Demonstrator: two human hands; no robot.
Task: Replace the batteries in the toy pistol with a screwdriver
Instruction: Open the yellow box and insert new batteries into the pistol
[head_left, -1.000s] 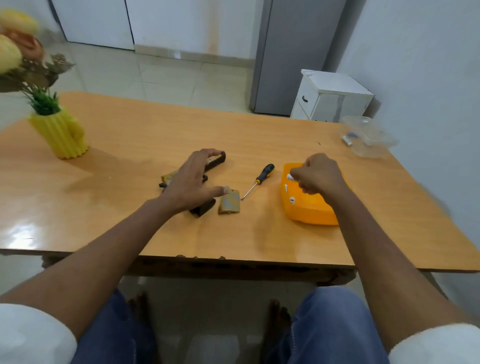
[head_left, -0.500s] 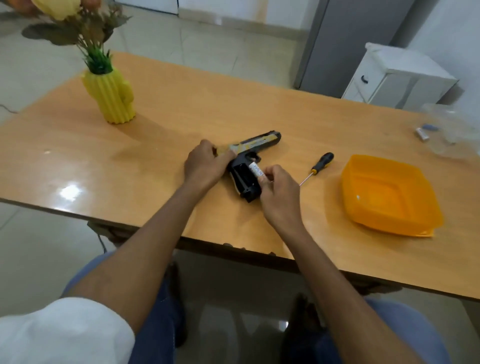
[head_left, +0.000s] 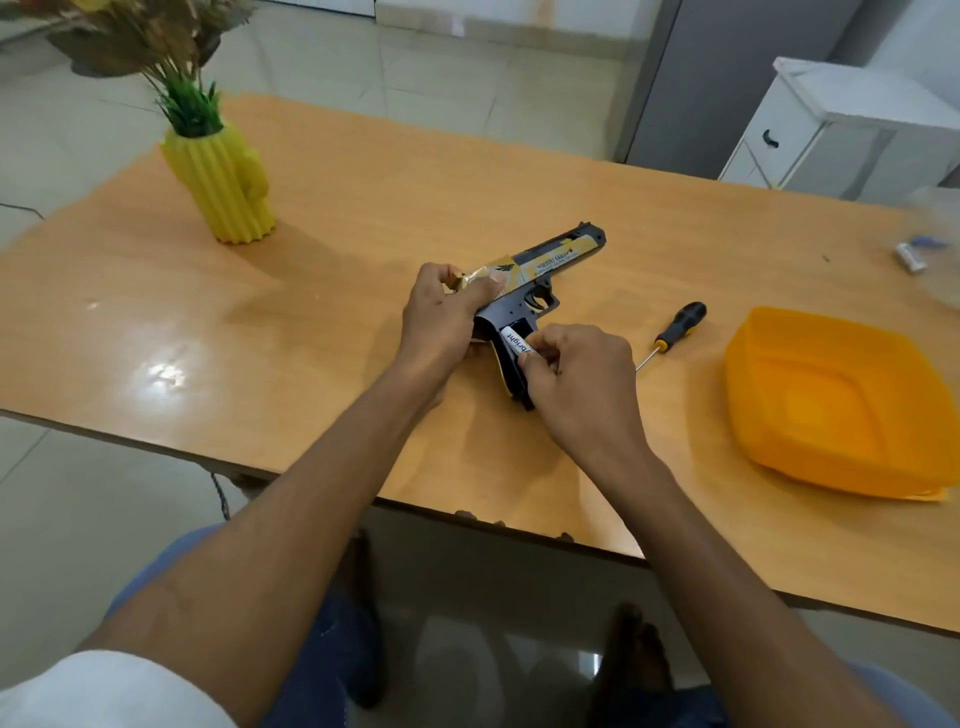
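The toy pistol (head_left: 550, 262), black with a yellow-and-tan slide, lies on its side at the middle of the wooden table (head_left: 332, 218), barrel pointing far right. My left hand (head_left: 441, 317) grips its rear end. My right hand (head_left: 576, 374) pinches a white battery (head_left: 514, 340) that sits in the open grip compartment. The screwdriver (head_left: 675, 330), with a black and yellow handle, lies loose on the table just right of my right hand.
An orange plastic bowl (head_left: 831, 400) sits at the right near the front edge. A yellow cactus-shaped vase (head_left: 223, 187) with flowers stands at the far left. A clear container (head_left: 935, 249) with small batteries is at the far right edge. A white cabinet (head_left: 852, 130) stands beyond the table.
A second ago my right hand was at the orange bowl and my left hand lay over the pistol. Now the right hand holds a battery at the grip. The view has shifted left.
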